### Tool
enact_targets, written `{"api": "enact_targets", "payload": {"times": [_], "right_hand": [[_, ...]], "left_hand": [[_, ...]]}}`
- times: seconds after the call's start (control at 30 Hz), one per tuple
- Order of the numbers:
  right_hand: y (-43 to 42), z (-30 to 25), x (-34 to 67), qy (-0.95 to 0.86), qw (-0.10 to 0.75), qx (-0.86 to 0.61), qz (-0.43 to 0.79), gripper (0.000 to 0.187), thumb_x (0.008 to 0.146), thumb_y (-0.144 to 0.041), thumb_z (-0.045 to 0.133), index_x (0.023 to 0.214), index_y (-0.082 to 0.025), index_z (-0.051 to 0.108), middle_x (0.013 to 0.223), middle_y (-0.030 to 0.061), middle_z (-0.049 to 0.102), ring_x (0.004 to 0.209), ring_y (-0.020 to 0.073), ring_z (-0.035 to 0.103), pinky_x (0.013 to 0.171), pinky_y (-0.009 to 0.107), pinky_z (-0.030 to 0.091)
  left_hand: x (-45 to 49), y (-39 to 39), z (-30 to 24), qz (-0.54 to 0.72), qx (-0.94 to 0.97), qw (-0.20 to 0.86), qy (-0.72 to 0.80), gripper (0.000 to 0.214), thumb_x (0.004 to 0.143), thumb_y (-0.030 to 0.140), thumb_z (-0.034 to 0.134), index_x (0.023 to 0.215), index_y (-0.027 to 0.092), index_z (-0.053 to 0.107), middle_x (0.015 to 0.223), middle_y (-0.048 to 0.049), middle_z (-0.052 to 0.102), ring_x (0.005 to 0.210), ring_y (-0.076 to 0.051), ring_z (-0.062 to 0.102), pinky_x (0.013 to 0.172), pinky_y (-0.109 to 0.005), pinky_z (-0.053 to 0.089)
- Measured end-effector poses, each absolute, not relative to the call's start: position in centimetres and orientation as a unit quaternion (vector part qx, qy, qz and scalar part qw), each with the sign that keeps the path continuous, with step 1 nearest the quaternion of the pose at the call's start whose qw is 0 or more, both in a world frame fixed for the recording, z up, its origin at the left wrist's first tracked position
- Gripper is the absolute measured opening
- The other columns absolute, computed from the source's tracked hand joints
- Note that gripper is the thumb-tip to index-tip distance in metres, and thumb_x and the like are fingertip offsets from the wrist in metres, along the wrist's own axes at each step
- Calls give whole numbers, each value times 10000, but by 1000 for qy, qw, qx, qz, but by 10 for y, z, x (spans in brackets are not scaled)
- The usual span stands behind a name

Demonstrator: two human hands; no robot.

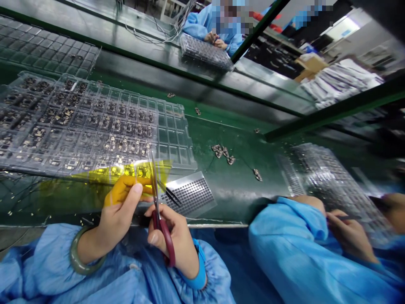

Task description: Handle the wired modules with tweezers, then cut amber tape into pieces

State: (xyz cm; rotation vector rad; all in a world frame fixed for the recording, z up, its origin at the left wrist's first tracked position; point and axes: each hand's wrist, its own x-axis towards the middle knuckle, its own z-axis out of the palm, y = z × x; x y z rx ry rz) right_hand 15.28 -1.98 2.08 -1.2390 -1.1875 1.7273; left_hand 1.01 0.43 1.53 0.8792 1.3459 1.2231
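My left hand (pixel 122 207) pinches a sheet of clear yellow film (pixel 79 185), thumb on top and fingers behind it. The film stretches left over the bench edge. My right hand (pixel 171 230) grips a pair of scissors (pixel 164 236) with dark red handles, blades pointing up across the film's right end. Whether the blades are parted is hard to make out. Just right of the scissors lie dark tweezers (pixel 173 196) on a clear sheet of small black squares (pixel 193 192). Behind the film are clear plastic trays (pixel 171 135) holding small circuit boards.
Small loose parts (pixel 223 152) are scattered on the green bench (pixel 202 131). An emptier tray (pixel 47 48) lies at the back left. At right a co-worker's blue sleeve (pixel 284 236) is close by another tray (pixel 338 181). Another person works across the bench.
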Motion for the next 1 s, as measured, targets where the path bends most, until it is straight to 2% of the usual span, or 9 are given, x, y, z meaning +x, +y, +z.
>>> {"api": "enact_targets", "payload": {"times": [0.13,0.3,0.43,0.63,0.83,1.0], "right_hand": [[-20,23,149,-442,364,-479,665,677,574,-719,780,906,-163,584,563,-63,501,499,89,363,505,233,307],[-15,31,146,-478,376,-470,639,712,619,-774,705,958,-161,586,622,-32,550,531,113,437,528,248,369],[-15,30,148,-479,368,-478,638,690,625,-768,707,932,-162,589,614,-33,540,531,111,435,501,240,348],[-18,26,148,-441,380,-489,650,684,565,-729,777,901,-162,596,553,-64,505,492,86,377,480,228,303],[-13,31,146,-463,391,-471,641,630,588,-765,733,706,-187,515,574,-37,524,498,96,409,490,243,322],[-14,30,147,-440,389,-487,646,618,565,-737,770,706,-188,524,560,-51,504,487,86,377,479,235,304]], "left_hand": [[10,4,18,513,402,519,553,270,911,440,571,846,191,650,798,-20,753,717,-158,716,704,-242,583],[10,1,18,505,468,507,519,241,936,371,543,914,187,697,928,-48,765,827,-171,710,778,-253,571],[10,1,18,514,480,495,510,231,944,349,531,917,190,697,919,-48,764,877,-179,708,799,-255,569],[10,0,18,524,487,484,504,194,939,310,541,915,196,696,924,-37,766,856,-162,709,813,-243,570],[8,-3,15,510,515,483,492,175,936,284,555,950,211,713,996,-38,771,940,-162,713,888,-237,547],[8,-2,13,514,519,477,488,202,946,293,539,947,192,714,1000,-55,770,958,-179,714,874,-244,553]]}}
